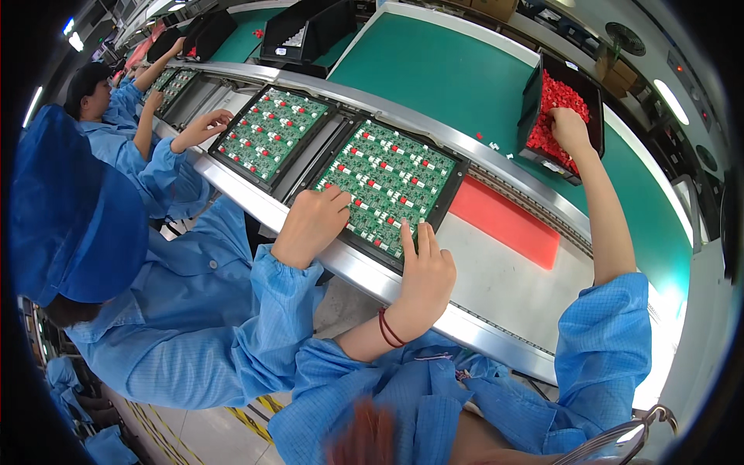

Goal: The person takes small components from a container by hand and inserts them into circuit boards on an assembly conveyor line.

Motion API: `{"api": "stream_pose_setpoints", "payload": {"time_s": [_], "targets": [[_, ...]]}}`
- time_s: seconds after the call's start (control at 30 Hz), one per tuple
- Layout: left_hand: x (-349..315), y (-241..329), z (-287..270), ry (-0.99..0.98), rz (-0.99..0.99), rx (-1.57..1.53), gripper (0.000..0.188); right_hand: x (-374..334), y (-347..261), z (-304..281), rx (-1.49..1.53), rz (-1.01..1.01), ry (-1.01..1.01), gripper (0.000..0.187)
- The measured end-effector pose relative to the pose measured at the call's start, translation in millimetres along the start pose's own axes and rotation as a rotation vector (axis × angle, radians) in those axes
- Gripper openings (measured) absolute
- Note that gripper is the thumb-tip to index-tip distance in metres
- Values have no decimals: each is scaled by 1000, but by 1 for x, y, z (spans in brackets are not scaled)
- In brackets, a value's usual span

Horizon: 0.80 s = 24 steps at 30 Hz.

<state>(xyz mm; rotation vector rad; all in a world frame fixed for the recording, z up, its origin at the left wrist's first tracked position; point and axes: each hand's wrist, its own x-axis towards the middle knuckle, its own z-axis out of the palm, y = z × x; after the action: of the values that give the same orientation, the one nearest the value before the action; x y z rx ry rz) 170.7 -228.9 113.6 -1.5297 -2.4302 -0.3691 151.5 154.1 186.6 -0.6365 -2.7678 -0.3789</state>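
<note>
My left hand (426,273), with a dark red cord at its wrist, rests at the near right edge of a green circuit board panel (387,182) in a black frame. Its fingers are stretched and apart, the tips touching the board. Small red and white parts dot the panel. On the right my right hand (571,130) reaches into a black bin (533,116) heaped with small red plastic parts (562,94); its fingers are curled down among them and the tips are hidden. A co-worker's hand (314,221) works at the same panel's left edge.
A second framed panel (271,132) sits further left on the metal conveyor rail, near another person's hand (203,128). A red flat sheet (504,221) lies right of my panel. Loose white and red pieces (494,146) lie on the green bench (434,70). Another black bin (306,35) stands behind.
</note>
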Motion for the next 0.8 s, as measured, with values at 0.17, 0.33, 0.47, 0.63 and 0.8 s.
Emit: {"api": "stream_pose_setpoints", "payload": {"time_s": [0.17, 0.33, 0.47, 0.63, 0.8], "targets": [[1, -1, 0, -10, -3, 45, 12, 6, -4, -4, -20, -21, 22, 26], [4, -3, -1, 8, 8, -4, 13, 8, -2, -2, -56, -12, 35, 17], [-5, -8, 4, 37, 14, -98, 14, 4, -3, 4, -17, -44, 56, 14], [-4, -15, 2, -2, 50, -207, 17, -1, -2, 3, 81, 6, 207, 15], [-4, -32, -2, 48, 76, -418, 17, 6, -14, -11, 58, 70, 232, 21]]}}
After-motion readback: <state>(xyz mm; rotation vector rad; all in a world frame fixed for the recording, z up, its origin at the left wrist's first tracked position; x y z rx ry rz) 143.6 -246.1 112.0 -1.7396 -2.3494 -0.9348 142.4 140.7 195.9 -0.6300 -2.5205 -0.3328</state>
